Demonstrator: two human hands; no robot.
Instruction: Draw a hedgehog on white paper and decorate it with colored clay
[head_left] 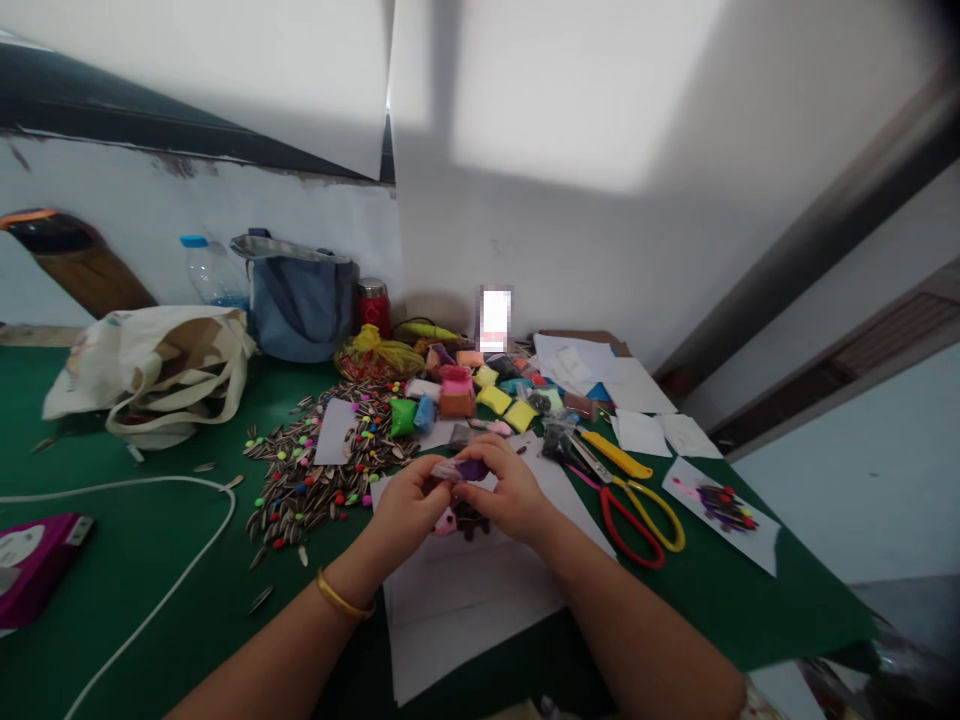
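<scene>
My left hand (pixel 409 505) and my right hand (pixel 506 490) meet over a white sheet of paper (pixel 465 600) on the green table (pixel 150 560). Both pinch a small packet of purple clay (pixel 466 468) held between the fingertips. Under the hands, on the paper, lie a pink bit (pixel 445 524) and a dark cluster of seeds (pixel 472 520). A gold bangle (pixel 341 598) circles my left wrist.
A heap of sunflower seeds and coloured beads (pixel 315 470) lies left of the hands. Small clay packets (pixel 480 395) sit behind. Red scissors (pixel 626 525) and yellow scissors (pixel 649 495) lie right. A paper with a seed figure (pixel 724 508), bags (pixel 161 365), a white cable (pixel 180 570).
</scene>
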